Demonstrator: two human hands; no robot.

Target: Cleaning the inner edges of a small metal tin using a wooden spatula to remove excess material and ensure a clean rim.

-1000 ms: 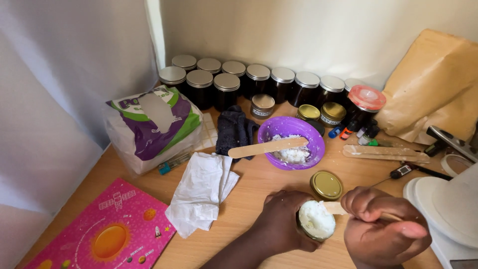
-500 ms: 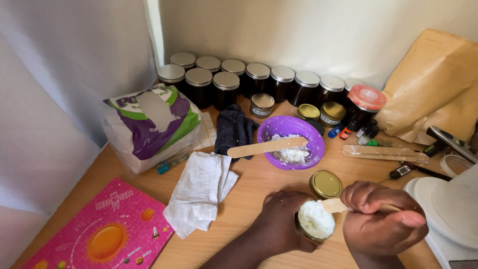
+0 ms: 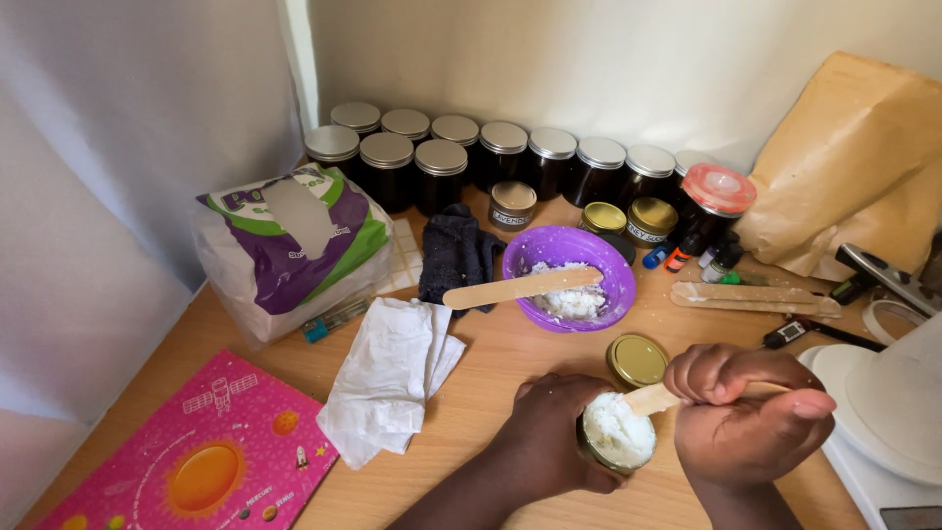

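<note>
Small jar (image 3: pixel 616 438) heaped with white cream, near the tabletop's front edge, clamped in left hand (image 3: pixel 549 442). Right hand (image 3: pixel 751 417) pinches wooden stick (image 3: pixel 655 397), tip in cream: packing step. Gold lid (image 3: pixel 637 359) just behind, purple bowl (image 3: pixel 569 278) beyond. Next probably levelling.

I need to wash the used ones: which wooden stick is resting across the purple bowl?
The wooden stick lying over the purple bowl; another lies flat on the table, one's in hand.
</note>
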